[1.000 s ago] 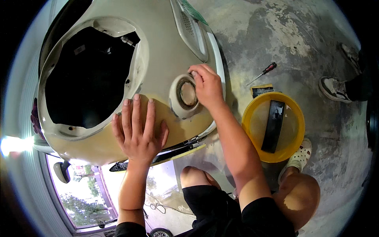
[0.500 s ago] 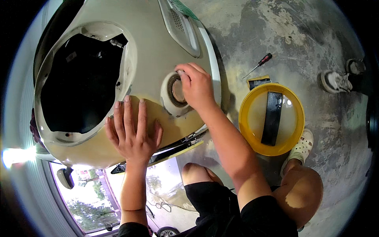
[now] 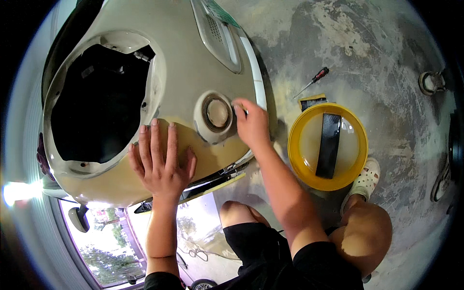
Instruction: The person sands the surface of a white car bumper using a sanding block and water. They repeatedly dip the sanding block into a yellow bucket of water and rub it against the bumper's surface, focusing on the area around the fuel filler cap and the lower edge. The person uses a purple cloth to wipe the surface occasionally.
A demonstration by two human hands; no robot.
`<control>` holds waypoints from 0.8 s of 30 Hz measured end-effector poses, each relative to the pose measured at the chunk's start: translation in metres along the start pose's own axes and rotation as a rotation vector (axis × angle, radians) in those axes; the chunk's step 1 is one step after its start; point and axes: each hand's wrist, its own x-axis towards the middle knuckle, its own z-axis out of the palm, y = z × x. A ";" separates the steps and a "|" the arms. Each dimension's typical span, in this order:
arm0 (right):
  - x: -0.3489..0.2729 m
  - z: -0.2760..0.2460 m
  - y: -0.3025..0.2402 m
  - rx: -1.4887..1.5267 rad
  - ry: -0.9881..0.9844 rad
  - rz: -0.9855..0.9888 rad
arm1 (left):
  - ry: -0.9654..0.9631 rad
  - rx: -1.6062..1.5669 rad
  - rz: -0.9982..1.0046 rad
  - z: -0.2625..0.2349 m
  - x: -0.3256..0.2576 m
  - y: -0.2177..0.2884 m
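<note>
A grey and tan car body panel [image 3: 179, 82] fills the upper left, with patches of bare filler or primer showing. My left hand [image 3: 162, 169] lies flat on its tan lower part, fingers spread, beside the large dark opening [image 3: 99, 106]. To the right is a round recess [image 3: 217, 113] with a raised pale rim and a dark inner ring. My right hand [image 3: 253, 124] is just right of that rim, fingers curled and pinched together. A small dark bit shows at the fingers, but what they hold is mostly hidden.
On the floor to the right stands a yellow bucket [image 3: 293, 159] of cloudy water, a black flat block [image 3: 328, 145] in it. Behind the bucket lie a folded abrasive-looking piece [image 3: 313, 100] and a red-and-black screwdriver [image 3: 320, 74]. Another person's shoe [image 3: 431, 83] shows at far right.
My right hand has shifted right and slightly down, off the recess's rim, uncovering the recess. My left hand stays put on the panel. The other person's feet have moved farther right.
</note>
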 end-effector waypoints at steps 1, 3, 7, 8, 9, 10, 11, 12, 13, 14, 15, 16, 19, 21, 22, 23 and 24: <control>-0.005 -0.002 0.002 0.019 -0.007 0.058 | 0.002 0.000 0.005 -0.002 0.002 0.000; 0.002 -0.005 -0.001 -0.012 0.007 0.042 | 0.004 -0.006 0.003 0.002 0.001 0.004; 0.038 0.007 -0.011 -0.053 0.018 -0.003 | -0.008 0.000 0.003 0.004 0.002 0.008; 0.038 0.003 -0.014 -0.027 -0.001 0.038 | -0.006 0.006 -0.001 0.004 0.004 0.009; 0.039 0.000 -0.016 -0.001 -0.020 0.079 | -0.003 0.010 -0.005 0.004 0.006 0.010; 0.024 0.002 -0.004 -0.096 0.027 0.073 | 0.014 -0.001 0.000 0.004 0.005 0.009; 0.008 0.004 0.002 -0.091 0.036 0.106 | 0.012 0.007 -0.002 0.001 0.006 0.007; -0.012 0.005 0.004 -0.086 0.042 0.144 | 0.005 0.015 -0.005 0.000 0.004 0.005; -0.032 0.001 -0.006 -0.047 0.034 0.234 | 0.001 0.015 -0.001 0.000 0.003 0.004; -0.051 0.004 -0.012 0.026 0.081 0.245 | 0.001 0.023 -0.005 -0.003 0.005 0.003; -0.064 0.000 -0.020 0.032 0.093 0.278 | -0.005 0.015 -0.007 -0.002 0.005 0.005; -0.071 -0.005 -0.023 0.072 0.056 0.286 | -0.012 0.007 -0.008 0.000 0.004 0.008; -0.076 -0.021 -0.019 0.074 -0.090 0.248 | 0.030 -0.019 0.004 0.006 0.003 0.009; -0.060 -0.049 -0.023 -0.071 -0.264 0.366 | 0.030 -0.009 0.007 0.003 0.003 0.007; -0.053 -0.067 0.002 -0.204 -0.193 0.194 | 0.035 -0.006 0.011 0.002 0.005 0.009; -0.043 -0.094 -0.004 -0.303 -0.166 0.271 | 0.033 0.004 0.013 0.004 0.003 0.008; -0.029 -0.121 -0.010 -0.487 -0.308 0.348 | 0.033 0.017 0.008 0.001 0.002 0.004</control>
